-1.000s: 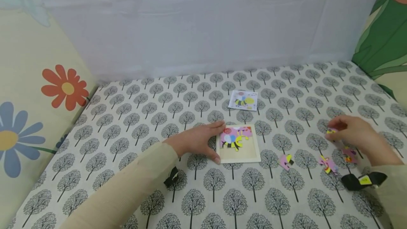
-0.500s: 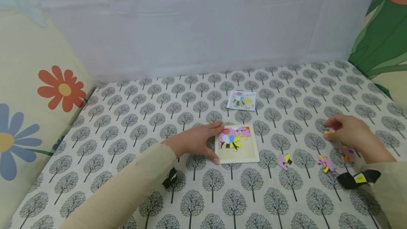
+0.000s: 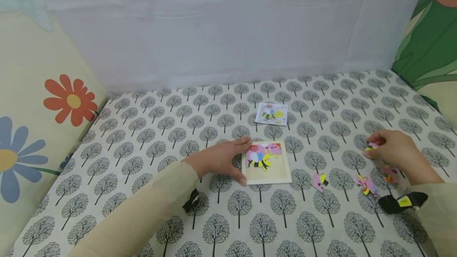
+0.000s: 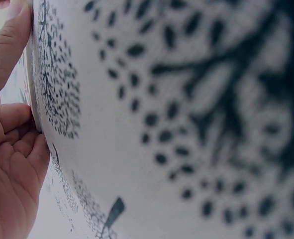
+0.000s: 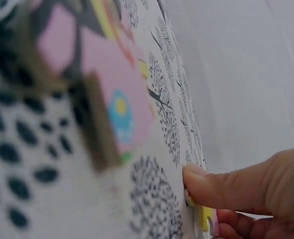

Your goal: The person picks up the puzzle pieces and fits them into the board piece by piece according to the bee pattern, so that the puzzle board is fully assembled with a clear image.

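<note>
In the head view my left hand [image 3: 222,158] holds the left side of a square, pale-framed puzzle tray [image 3: 269,175], fingertips at its upper left corner and thumb at the lower left. A bee picture in pink, yellow and black fills the tray's upper part; its lower part shows bare wood. Off to the right, my right hand [image 3: 400,152] pinches a yellow and pink puzzle piece [image 5: 205,217] between thumb and fingers, low over the cloth. Most of that piece is hidden by the hand. The left wrist view shows curled fingers [image 4: 22,144] against the tray's edge.
Loose puzzle pieces lie right of the tray: a pink and yellow one [image 3: 319,182], a pink multicoloured one [image 3: 366,185] and another [image 3: 390,173] by the right wrist. Behind the tray lies a bee picture card [image 3: 272,114]. A white curtain [image 3: 228,31] closes the back.
The piece in my right hand has turned slightly, and more of its pink shows now. The left hand and the tray stay in place; the head view has shifted a little.
</note>
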Demonstrator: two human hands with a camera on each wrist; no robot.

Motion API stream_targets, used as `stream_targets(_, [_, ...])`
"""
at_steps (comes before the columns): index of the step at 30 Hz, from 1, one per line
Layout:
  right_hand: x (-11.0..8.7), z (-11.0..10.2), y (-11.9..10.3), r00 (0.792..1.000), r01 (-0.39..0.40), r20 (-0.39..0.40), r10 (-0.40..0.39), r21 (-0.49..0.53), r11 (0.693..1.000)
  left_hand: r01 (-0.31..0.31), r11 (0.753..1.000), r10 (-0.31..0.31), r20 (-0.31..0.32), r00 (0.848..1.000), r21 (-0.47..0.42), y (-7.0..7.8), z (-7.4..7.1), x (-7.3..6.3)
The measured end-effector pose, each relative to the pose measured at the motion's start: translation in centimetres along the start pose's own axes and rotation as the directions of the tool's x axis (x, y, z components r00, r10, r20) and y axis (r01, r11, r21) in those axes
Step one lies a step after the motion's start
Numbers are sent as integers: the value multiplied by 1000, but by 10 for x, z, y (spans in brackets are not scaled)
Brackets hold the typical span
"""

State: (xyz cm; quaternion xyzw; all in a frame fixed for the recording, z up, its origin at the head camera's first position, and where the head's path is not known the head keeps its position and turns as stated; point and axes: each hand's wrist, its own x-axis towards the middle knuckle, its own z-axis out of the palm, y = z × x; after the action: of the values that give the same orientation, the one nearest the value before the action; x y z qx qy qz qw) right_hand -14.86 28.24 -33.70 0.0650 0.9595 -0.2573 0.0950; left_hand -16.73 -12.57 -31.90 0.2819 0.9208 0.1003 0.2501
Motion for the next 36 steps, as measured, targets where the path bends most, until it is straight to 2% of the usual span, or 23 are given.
stream_targets(8, [-2, 0, 1, 1000, 10, 14, -10, 26, 1000, 3, 1000, -3, -4, 1000, 3, -1, 1, 0])
stream_targets(16, [-1, 0, 1, 996, 68, -53, -66, 41, 997, 3, 1000, -3, 2, 1000, -1, 0, 1, 0])
stream_targets(27, [-2, -4, -1, 999, 31, -39, -29, 58, 998, 7, 1000, -7, 5, 1000, 9, 1, 0, 0])
stream_targets(31, [-4, -4, -6, 996, 28, -84, -22, 81, 996, -5, 1000, 5, 2, 1000, 6, 0, 0, 0])
stream_targets(36, [-8, -7, -13, 992, 72, -110, -61, 100, 992, -17, 1000, 17, 0, 1000, 2, 0, -1, -1])
